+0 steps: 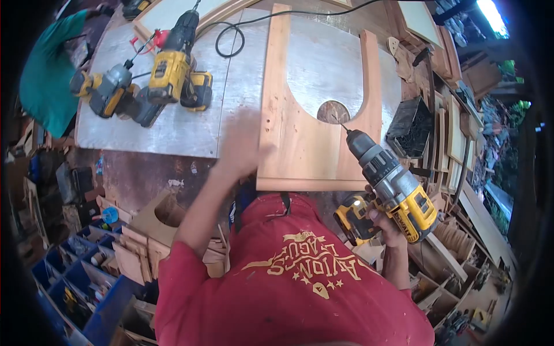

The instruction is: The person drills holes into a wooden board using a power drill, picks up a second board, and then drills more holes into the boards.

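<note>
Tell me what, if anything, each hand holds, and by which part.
The right hand holds a yellow drill by its handle, beside the battery. The left hand is blurred at the wooden panel; its grip cannot be told.

The person wears a red short-sleeved shirt (pixel 288 282) with yellow lettering (pixel 318 254), yellow stars and a yellow emblem.

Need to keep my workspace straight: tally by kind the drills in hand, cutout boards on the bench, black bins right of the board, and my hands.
Drill in hand: 1
Cutout board: 1
Black bin: 1
Hands, left and right: 2
Total: 5
Tools parked at left overlap, so are left out.
</note>
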Demonstrator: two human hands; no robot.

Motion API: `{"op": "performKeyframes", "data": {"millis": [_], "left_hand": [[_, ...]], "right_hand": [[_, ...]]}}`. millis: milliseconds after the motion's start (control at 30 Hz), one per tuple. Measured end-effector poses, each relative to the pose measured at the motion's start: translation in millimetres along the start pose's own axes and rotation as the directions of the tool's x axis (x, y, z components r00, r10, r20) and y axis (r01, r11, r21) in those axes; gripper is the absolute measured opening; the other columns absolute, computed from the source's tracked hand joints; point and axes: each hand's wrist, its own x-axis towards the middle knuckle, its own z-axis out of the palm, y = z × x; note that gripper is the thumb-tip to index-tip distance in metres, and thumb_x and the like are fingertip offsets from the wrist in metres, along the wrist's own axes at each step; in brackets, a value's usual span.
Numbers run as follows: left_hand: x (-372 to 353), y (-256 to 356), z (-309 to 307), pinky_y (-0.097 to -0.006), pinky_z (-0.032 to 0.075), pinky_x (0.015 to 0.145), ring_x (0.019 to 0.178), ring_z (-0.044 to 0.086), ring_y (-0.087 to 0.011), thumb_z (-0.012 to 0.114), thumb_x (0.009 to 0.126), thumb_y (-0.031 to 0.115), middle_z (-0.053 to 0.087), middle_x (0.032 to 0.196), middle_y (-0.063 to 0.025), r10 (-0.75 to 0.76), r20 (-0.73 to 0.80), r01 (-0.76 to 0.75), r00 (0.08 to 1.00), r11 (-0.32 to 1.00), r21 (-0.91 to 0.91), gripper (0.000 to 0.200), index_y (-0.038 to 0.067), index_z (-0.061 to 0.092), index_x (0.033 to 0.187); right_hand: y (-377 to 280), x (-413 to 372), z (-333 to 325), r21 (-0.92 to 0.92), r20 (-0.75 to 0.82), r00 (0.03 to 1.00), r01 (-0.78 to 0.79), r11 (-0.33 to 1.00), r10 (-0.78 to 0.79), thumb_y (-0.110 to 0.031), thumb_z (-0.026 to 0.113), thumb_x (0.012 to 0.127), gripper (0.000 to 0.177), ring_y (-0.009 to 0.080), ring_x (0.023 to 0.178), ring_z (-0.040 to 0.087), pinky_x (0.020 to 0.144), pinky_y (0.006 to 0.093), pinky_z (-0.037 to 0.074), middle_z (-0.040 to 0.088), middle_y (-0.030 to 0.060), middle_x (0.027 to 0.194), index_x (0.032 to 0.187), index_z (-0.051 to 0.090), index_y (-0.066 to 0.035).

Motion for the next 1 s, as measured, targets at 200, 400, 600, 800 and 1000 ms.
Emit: {"op": "performKeyframes", "data": {"millis": [200,400,600,800,1000], "left_hand": [[-37.0,-28.7,-2.5,-0.0567,0.029,0.119,0.141,0.04,-0.0462,0.07,0.09,0.029,0.045,0.15,-0.0306,0.122,-0.227,-0.164,0.966,0.97,-0.179,0.066,-0.005,0.05,0.142],[-15.5,-7.5,5.7,-0.0522,0.042,0.105,0.125,0.051,-0.0447,0.073,0.087,0.027,0.056,0.132,-0.0242,0.14,-0.253,-0.19,0.957,0.964,-0.187,0.052,0.001,0.062,0.131],[-6.4,-11.0,16.3,-0.0536,0.045,0.1,0.119,0.053,-0.0439,0.072,0.087,0.029,0.06,0.125,-0.0195,0.238,-0.328,-0.247,0.914,0.969,0.015,0.038,0.009,0.07,0.119],[1.6,0.1,14.3,-0.049,0.049,0.094,0.115,0.057,-0.0381,0.072,0.088,0.022,0.062,0.121,-0.0159,0.182,-0.368,-0.219,0.912,0.974,-0.061,0.019,0.008,0.071,0.102],[-2.0,3.2,24.3,-0.0457,0.053,0.091,0.107,0.063,-0.0374,0.073,0.086,0.015,0.068,0.114,-0.0158,0.166,-0.43,-0.232,0.887,0.967,-0.105,0.012,0.005,0.072,0.092]], "right_hand": [[-10.4,-12.3,36.5,-0.205,0.043,0.983,-0.168,0.964,0.18,-0.021,0.084,0.083,0.038,0.0109,0.075,0.061,0.067,0.03,0.049,0.067,-0.0014,0.092,0.116,0.068,-0.012],[2.9,3.0,54.4,-0.431,0.282,0.939,0.306,0.849,-0.196,-0.018,0.078,0.087,0.035,0.0226,0.108,0.069,0.092,0.0406,0.056,0.071,0.0038,0.117,0.121,0.069,-0.016],[21.8,16.1,51.0,-0.52,0.322,0.899,0.43,0.738,-0.297,-0.028,0.081,0.083,0.028,0.0291,0.099,0.073,0.091,0.0428,0.057,0.075,0.0057,0.105,0.108,0.075,-0.017],[9.9,17.9,48.0,-0.388,0.261,0.935,0.331,0.86,-0.242,-0.034,0.084,0.082,0.037,0.0266,0.1,0.073,0.089,0.0401,0.057,0.074,0.0069,0.107,0.112,0.073,-0.015],[19.3,24.9,36.1,-0.394,0.271,0.897,0.434,0.811,-0.349,-0.033,0.081,0.084,0.038,0.025,0.094,0.075,0.084,0.0377,0.059,0.076,0.0058,0.104,0.114,0.072,-0.012]]}}
